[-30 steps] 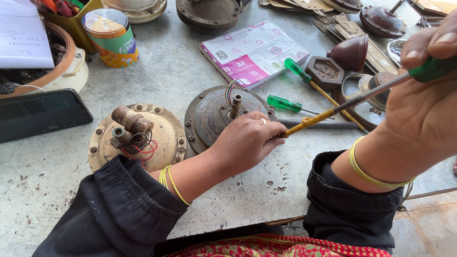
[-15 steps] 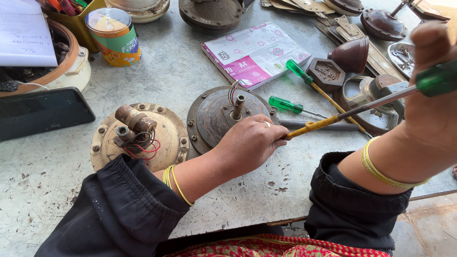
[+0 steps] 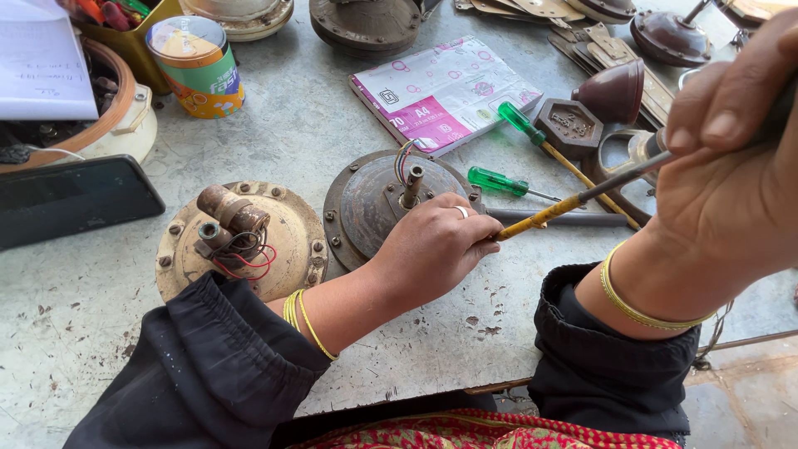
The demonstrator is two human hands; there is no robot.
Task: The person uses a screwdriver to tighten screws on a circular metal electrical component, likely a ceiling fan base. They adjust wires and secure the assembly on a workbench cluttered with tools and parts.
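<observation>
1. The left hand (image 3: 432,245) rests at mid-frame on the right edge of a round brown motor plate (image 3: 370,204), fingers curled around the tip end of a long screwdriver (image 3: 573,199), steadying it against the plate's rim.
2. The right hand (image 3: 731,175), large at the right edge of the frame, is clenched around the screwdriver's handle end; the handle itself is mostly hidden in the fist.
3. The step in hand looks like working the tip at the plate's edge, on a screw or a seam; the exact contact point is hidden under the left fingers.
4. The next move would seem to call for a steady tip under the left fingers while the right hand turns or pushes along the shaft.
5. The screwdriver's long axis runs from upper right down to centre, tilted low, its tip pointing left and down toward the plate; the shaft is yellow near the tip and grey further up.
6. A second plate (image 3: 241,241) with red wires lies just left of the first.
7. Two green-handled screwdrivers (image 3: 499,179) lie behind the shaft.
</observation>
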